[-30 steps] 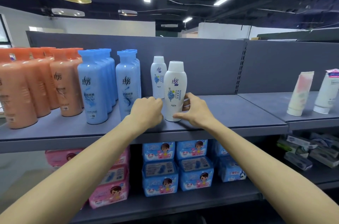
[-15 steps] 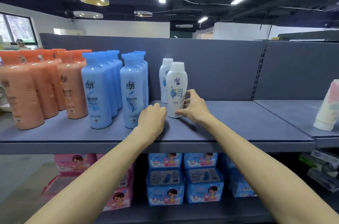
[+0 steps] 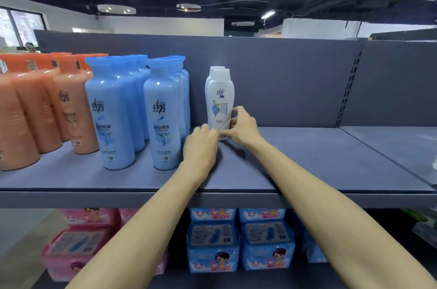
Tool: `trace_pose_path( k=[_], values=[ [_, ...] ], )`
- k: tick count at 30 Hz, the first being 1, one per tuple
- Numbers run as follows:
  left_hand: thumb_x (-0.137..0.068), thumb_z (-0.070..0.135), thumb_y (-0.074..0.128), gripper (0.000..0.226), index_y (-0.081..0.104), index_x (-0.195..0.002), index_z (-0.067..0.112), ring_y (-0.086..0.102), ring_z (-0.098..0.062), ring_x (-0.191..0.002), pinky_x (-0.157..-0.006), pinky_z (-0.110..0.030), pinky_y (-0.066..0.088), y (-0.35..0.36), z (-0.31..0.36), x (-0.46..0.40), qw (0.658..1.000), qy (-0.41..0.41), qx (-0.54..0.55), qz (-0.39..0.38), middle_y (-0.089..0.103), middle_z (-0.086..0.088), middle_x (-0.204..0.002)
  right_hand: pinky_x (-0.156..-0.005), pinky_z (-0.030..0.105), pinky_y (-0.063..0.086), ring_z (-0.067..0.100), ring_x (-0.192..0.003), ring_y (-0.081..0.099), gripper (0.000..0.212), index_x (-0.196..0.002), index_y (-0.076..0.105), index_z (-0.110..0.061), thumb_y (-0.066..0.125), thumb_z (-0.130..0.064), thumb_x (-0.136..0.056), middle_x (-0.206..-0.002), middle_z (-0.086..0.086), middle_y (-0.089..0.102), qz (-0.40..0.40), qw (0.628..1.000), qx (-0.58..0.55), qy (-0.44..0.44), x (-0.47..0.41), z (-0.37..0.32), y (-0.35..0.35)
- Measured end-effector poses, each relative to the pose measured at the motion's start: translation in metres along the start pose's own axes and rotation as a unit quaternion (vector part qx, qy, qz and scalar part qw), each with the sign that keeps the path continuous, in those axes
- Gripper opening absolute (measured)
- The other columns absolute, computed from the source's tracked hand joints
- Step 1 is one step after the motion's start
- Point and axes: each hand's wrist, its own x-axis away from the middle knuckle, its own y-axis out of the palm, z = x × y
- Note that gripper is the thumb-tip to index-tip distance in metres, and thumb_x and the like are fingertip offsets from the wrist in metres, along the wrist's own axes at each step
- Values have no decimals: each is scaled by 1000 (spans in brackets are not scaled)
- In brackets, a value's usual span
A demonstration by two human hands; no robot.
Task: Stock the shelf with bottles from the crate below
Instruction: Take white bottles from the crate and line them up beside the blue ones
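The white bottle (image 3: 220,104) has been pushed back against its twin and now stands between the hands: pinched low by the right hand (image 3: 243,126), touched at its base by the curled left hand (image 3: 202,144). Placement looks nearly finished.

Two bare forearms, sleeveless to the frame edge, left hand (image 3: 201,144) and right hand (image 3: 243,126) ringless.

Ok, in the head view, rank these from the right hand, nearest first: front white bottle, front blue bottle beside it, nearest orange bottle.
1. Front white bottle: held in the right hand.
2. Front blue bottle: to the left, past the left hand.
3. Nearest orange bottle: farther left.
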Motion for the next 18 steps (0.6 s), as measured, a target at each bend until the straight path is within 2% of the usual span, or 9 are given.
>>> trace_pose_path(
  k=[4, 11, 18],
  values=[
    [-89, -3, 45, 26, 51, -111, 11, 51, -27, -106, -68, -30, 36, 4, 1, -3, 1000, -12, 4, 12, 52, -8, -115, -60, 15, 43, 17, -91, 66, 53, -111, 49, -16, 83, -8, -70, -102, -1, 70, 4, 1000, 2, -9, -8, 4, 5],
    [-91, -1, 44, 23, 53, -108, 11, 52, -26, -104, -65, -29, 35, 5, -1, -3, 999, -26, 6, 22, 54, -8, -114, -82, 31, 55, 19, -95, 68, 53, -110, 50, -16, 83, -9, -70, -102, -1, 71, 14, 999, 15, -24, -18, 10, 11],
    [-90, -1, 44, 23, 55, -107, 10, 53, -27, -104, -65, -30, 33, 6, -1, -3, 999, -26, 2, 29, 56, -9, -112, -79, 26, 52, 16, -93, 67, 51, -112, 51, -15, 82, -10, -71, -102, -2, 70, 19, 999, 32, -33, -19, 12, 12]
  ],
)
